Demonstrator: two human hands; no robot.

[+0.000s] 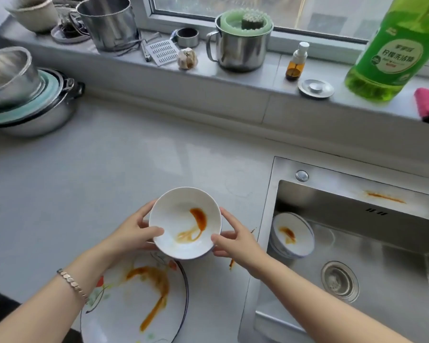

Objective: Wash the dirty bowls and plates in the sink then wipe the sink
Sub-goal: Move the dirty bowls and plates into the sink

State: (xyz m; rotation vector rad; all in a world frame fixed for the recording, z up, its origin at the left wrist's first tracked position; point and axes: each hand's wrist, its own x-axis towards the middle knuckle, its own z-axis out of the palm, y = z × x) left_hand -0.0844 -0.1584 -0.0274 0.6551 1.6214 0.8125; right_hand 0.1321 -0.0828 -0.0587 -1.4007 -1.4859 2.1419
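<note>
Bowl [185, 222]: we hold it in both hands, clear of the counter [109, 169], just over the far edge of the plate [134, 300]. It is mouth up, tipped slightly toward us, with an orange sauce streak inside.

Left hand [131, 231]: thumb hooked over the near-left rim, fingers curled along the outer wall. It grips the bowl.
Right hand [235, 240]: thumb on the near-right rim, fingers wrapped round the right wall. It also grips the bowl.

Key relation: the sink [357, 189] lies directly to our right, its left rim just beside the right hand. The right hand is the nearer one, and the left would have to cross the body.

Obstruction: a second bowl [291, 235], also sauced, leans against the sink's left wall, straight in the path. The bare floor by the drain [339, 280] is farther right and nearer us.

Judgement: loading stage, washing not begun. The next move is a rightward carry over the rim that lands past the second bowl. The plate is yet to go in. There is a sauce smear [384, 197] on the sink's back ledge, to be wiped later.
</note>
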